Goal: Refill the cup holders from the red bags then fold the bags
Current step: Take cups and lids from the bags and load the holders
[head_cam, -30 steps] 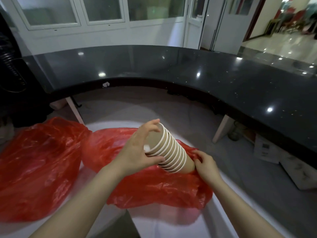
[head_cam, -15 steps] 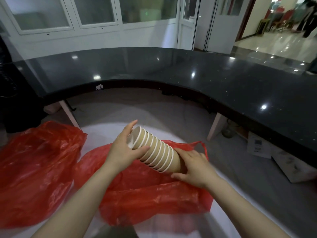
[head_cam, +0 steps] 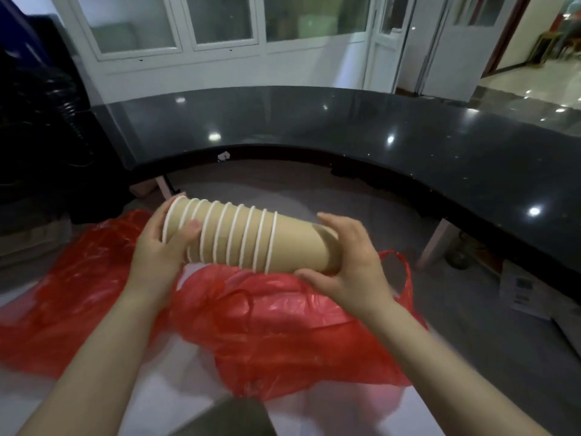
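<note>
Black counter (head_cam: 314,127) behind; cup stack (head_cam: 251,240) now level, left hand (head_cam: 154,256), right hand (head_cam: 355,269) fingers (head_cam: 330,220) gripping ends

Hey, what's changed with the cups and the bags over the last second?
The stack of cups rose clear of the red bag and swung from tilted to nearly level, rims leftward. The right hand now grips its base end. The left hand keeps its grip at the rims. That bag and the other red bag stayed put.
</note>
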A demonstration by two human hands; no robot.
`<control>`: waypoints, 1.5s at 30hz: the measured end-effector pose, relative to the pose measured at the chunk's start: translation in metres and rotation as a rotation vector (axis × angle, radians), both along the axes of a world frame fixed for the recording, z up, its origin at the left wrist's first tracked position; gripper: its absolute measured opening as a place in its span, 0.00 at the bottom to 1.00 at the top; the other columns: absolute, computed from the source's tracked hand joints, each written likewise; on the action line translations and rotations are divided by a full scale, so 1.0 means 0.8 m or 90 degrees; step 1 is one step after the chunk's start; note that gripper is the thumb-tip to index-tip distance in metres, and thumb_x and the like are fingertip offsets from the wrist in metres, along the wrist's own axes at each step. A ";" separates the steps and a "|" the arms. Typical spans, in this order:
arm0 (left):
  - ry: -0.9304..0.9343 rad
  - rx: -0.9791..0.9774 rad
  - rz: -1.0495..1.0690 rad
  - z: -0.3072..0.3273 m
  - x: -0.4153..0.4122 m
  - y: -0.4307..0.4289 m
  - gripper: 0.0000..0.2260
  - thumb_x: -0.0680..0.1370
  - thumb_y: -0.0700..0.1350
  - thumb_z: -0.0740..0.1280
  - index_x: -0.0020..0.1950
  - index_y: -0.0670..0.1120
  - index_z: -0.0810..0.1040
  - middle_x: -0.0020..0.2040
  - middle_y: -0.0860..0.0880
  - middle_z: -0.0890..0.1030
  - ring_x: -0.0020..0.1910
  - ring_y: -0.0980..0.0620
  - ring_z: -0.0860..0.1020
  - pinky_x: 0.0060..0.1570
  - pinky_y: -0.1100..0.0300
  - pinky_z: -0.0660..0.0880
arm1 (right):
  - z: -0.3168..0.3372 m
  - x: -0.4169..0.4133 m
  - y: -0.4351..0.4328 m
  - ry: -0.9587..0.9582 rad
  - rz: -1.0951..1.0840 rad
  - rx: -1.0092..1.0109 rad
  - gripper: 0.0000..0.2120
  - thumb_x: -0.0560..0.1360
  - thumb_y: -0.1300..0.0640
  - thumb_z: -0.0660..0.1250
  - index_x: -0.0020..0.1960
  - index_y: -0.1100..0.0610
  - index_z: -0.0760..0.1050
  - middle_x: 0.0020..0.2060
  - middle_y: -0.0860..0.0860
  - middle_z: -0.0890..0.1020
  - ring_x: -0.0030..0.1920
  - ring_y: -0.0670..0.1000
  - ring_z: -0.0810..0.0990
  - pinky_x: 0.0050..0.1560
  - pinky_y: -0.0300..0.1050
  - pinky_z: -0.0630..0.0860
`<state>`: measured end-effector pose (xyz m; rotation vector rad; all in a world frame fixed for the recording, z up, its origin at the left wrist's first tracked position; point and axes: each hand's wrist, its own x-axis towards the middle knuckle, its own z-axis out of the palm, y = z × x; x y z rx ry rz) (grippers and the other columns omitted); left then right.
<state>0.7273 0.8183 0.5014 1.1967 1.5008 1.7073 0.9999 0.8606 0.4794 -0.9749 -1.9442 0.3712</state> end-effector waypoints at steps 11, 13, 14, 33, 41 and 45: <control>-0.232 -0.010 0.231 0.004 -0.120 -0.142 0.17 0.78 0.47 0.65 0.67 0.52 0.72 0.61 0.48 0.80 0.57 0.48 0.79 0.49 0.50 0.77 | 0.035 -0.206 -0.051 0.530 0.292 -0.606 0.33 0.66 0.54 0.75 0.68 0.48 0.66 0.59 0.53 0.76 0.54 0.54 0.82 0.44 0.50 0.81; -0.237 -0.008 0.245 0.008 -0.140 -0.181 0.16 0.78 0.48 0.64 0.66 0.53 0.73 0.59 0.50 0.81 0.56 0.49 0.80 0.50 0.49 0.77 | 0.044 -0.249 -0.076 0.618 0.349 -0.712 0.30 0.65 0.55 0.77 0.64 0.54 0.69 0.56 0.54 0.78 0.51 0.55 0.83 0.45 0.52 0.81; -0.237 -0.010 0.247 0.010 -0.150 -0.203 0.14 0.79 0.49 0.64 0.65 0.54 0.73 0.58 0.52 0.81 0.56 0.50 0.80 0.50 0.48 0.77 | 0.048 -0.270 -0.091 0.653 0.378 -0.758 0.29 0.64 0.55 0.78 0.62 0.55 0.70 0.54 0.55 0.80 0.49 0.55 0.83 0.46 0.53 0.80; -0.112 -0.085 0.254 0.119 -0.474 -0.657 0.20 0.70 0.50 0.59 0.60 0.59 0.78 0.57 0.51 0.82 0.53 0.48 0.81 0.54 0.48 0.76 | 0.160 -0.657 -0.506 0.456 0.753 -0.630 0.40 0.59 0.54 0.79 0.68 0.54 0.66 0.57 0.54 0.81 0.56 0.56 0.81 0.51 0.56 0.80; 0.138 -0.067 0.194 0.207 -0.634 -0.673 0.12 0.81 0.47 0.61 0.61 0.57 0.79 0.57 0.51 0.82 0.58 0.51 0.80 0.57 0.52 0.75 | 0.235 -0.788 -0.518 0.463 0.765 -0.470 0.36 0.61 0.58 0.79 0.65 0.56 0.68 0.56 0.55 0.82 0.56 0.55 0.81 0.52 0.55 0.80; 0.311 0.015 0.360 0.248 -0.701 -0.656 0.10 0.75 0.43 0.69 0.52 0.56 0.82 0.44 0.55 0.84 0.43 0.58 0.82 0.41 0.68 0.77 | 0.263 -0.858 -0.501 0.476 0.765 -0.322 0.38 0.60 0.52 0.81 0.65 0.58 0.69 0.57 0.56 0.81 0.59 0.57 0.80 0.57 0.60 0.77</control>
